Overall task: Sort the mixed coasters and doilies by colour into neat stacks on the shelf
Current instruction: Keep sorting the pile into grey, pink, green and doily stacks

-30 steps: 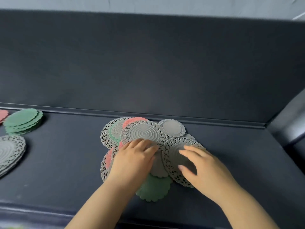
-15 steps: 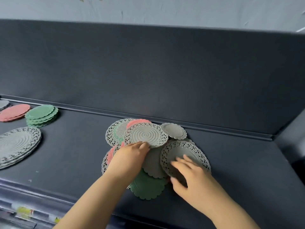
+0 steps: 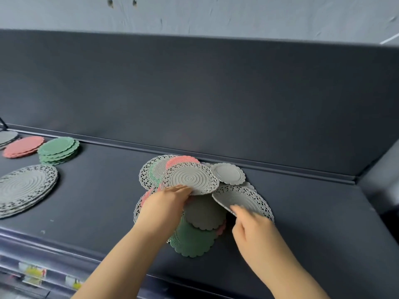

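Through the head camera I am watching both bare hands working on the mixed pile (image 3: pixel 200 221), which is lying near the middle of the dark shelf (image 3: pixel 97 201), close under the back panel (image 3: pixel 194 93).

The left hand (image 3: pixel 164 206) is resting on the left part of the pile, its fingers lying fairly straight with the tips touching the near rim of the ringed grey doily (image 3: pixel 190 179). I am seeing nothing gripped in it.

The right hand (image 3: pixel 252 227) is pinching the near edge of the tilted grey doily (image 3: pixel 239 199), which is sitting with its left side raised off the pile.

Between the 2 hands a plain grey coaster (image 3: pixel 204 214) is lying partly over a green coaster (image 3: pixel 192 240), the piece closest to me. A small grey coaster (image 3: pixel 228 173) is sitting at the back, just beside the ringed doily, and a pink coaster (image 3: pixel 181 160) is peeking out behind that doily's far edge.

Well apart to the left, 4 sorted stacks are waiting:
- a green stack (image 3: pixel 58 149);
- a pink stack (image 3: pixel 23 146) just beside it;
- a grey stack (image 3: pixel 7 137) cut off at the frame edge;
- a wide grey lace stack (image 3: pixel 23 188) nearer to me.

Above the panel a pale wall (image 3: pixel 194 14) is showing. Blurred labels (image 3: pixel 32 270) are sitting on the ledge below the shelf front.
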A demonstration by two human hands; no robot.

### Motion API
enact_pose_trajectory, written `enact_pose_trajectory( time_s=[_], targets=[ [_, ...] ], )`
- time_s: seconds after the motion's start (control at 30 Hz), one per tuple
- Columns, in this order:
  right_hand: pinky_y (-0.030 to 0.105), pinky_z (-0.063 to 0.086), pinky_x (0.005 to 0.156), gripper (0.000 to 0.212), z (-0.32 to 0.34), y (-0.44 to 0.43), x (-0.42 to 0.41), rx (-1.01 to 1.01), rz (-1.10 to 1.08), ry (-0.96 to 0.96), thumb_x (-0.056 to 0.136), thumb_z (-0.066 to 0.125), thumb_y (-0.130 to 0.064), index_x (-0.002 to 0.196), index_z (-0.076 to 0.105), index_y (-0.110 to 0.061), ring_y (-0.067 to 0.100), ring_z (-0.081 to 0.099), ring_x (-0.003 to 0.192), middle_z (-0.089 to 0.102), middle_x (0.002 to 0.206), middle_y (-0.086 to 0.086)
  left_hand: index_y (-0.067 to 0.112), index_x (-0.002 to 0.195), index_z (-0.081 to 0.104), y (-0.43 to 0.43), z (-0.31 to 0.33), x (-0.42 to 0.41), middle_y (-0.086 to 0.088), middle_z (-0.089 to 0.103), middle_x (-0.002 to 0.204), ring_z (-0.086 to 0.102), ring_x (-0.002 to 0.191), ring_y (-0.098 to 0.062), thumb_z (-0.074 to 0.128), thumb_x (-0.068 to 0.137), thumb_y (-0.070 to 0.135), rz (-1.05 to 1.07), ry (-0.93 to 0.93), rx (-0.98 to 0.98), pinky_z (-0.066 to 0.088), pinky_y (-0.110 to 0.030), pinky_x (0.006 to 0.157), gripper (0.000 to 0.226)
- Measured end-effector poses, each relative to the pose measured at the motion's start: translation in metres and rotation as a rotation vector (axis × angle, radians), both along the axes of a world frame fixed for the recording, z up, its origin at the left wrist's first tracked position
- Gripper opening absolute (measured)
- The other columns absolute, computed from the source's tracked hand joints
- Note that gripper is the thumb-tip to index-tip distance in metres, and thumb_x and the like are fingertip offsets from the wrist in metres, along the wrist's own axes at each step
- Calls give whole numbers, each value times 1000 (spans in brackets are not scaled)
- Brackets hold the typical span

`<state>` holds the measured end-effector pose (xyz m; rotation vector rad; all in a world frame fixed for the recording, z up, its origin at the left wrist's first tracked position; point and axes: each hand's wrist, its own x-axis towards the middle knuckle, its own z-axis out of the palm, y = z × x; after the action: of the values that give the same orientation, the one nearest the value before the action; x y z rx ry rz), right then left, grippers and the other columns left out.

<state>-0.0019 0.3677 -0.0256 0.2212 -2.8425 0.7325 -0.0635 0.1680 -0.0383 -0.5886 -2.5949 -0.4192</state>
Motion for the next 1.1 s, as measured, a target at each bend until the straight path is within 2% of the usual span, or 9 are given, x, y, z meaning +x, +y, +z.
enact_pose_trajectory(
  time_s=[0.1,0.2,0.33,0.47,0.57,0.67,0.8,1.0,1.1],
  targets=[
    [27,42,59,30,17,5,3,-149,-80,111,91,44,-11,118,58,-16,16,54,66,58,76,-3,21,91,74,-6,10,11,10,73,88,69,70,-15,81,54,-3,52,54,7,50,-22,49,44],
    [17,36,59,27,27,6,-3,-225,-111,162,92,44,-9,114,60,-12,13,54,68,63,85,3,17,95,75,-13,27,16,5,73,91,70,70,-16,82,54,-7,102,144,49,51,-28,45,48],
    [9,34,53,18,41,-7,-9,-335,-160,228,92,43,-9,96,60,-8,5,50,58,51,60,-6,15,95,74,-35,54,18,4,73,89,69,65,-19,65,63,-2,136,273,103,51,-30,45,38],
    [13,32,50,15,50,-33,-14,-360,-201,309,91,45,-9,90,58,-4,3,42,51,39,50,-7,14,98,73,-65,75,19,2,73,92,69,67,-23,59,61,1,153,310,120,54,-34,48,42],
    [16,34,51,16,50,-61,-20,-326,-205,361,93,44,-10,92,59,-3,6,42,49,41,52,-9,14,99,73,-92,85,16,2,73,93,69,69,-21,61,62,1,135,352,98,50,-29,48,41],
    [29,39,52,26,48,-94,-23,-286,-198,435,90,39,-20,90,59,-4,21,46,52,55,58,8,13,98,74,-126,89,13,1,73,91,68,68,-23,60,63,0,115,391,89,47,-28,47,39],
    [7,32,64,37,47,-142,-22,-253,-219,502,89,40,-24,100,64,1,12,48,69,62,70,4,11,99,74,-173,88,7,0,73,92,68,68,-24,59,65,0,101,405,77,44,-24,50,38],
    [-10,21,79,25,39,-209,-17,-191,-263,576,84,52,-6,104,66,0,5,48,84,57,81,-7,9,95,74,-232,81,2,-1,73,88,68,67,-23,60,61,-2,38,423,45,44,-24,48,39],
    [-9,24,78,34,33,-232,-15,-256,-196,531,88,42,-20,109,64,-4,-7,45,82,55,85,-12,11,96,74,-254,76,1,-1,73,90,69,70,-23,58,65,0,8,397,43,48,-26,49,37]
  ],
)
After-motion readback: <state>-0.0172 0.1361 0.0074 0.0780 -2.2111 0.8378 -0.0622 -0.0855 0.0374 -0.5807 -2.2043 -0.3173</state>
